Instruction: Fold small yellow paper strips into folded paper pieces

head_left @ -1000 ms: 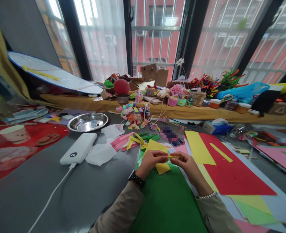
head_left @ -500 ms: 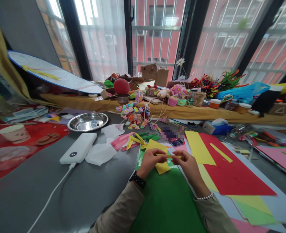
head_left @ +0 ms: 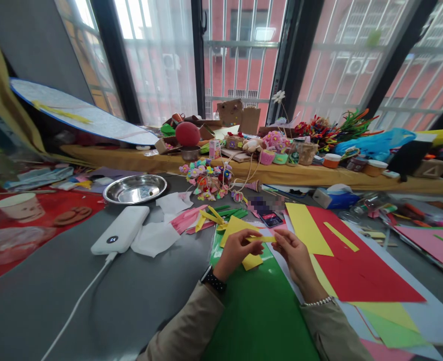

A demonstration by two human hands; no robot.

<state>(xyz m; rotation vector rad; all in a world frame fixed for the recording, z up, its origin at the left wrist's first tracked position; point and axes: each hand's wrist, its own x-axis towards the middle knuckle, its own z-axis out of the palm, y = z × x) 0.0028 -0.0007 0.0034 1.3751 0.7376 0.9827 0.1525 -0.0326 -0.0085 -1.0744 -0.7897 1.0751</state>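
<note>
A narrow strip of yellow paper (head_left: 263, 239) is held level between my two hands, above a green sheet (head_left: 257, 311). My left hand (head_left: 237, 253) pinches its left part between thumb and fingers. My right hand (head_left: 292, 255) grips the right end with its fingertips. Beneath my left hand lies a piece of yellow paper (head_left: 236, 226), with another yellow piece (head_left: 252, 261) partly hidden by the fingers. Folded yellow strips (head_left: 210, 216) and green strips (head_left: 231, 212) rest just beyond, beside pink paper (head_left: 189, 219).
On the left are a white power bank (head_left: 120, 230) with its cable, a steel dish (head_left: 134, 189) and a paper cup (head_left: 20, 207). A phone (head_left: 270, 217) lies ahead. Red paper (head_left: 372, 271) and yellow sheets overlap on the right. Crafts and a red balloon (head_left: 187, 134) line the sill.
My right hand has shifted slightly right and turned, showing more of the yellow strip between the hands. The left hand's fingers have curled a little more and stay on the strip.
</note>
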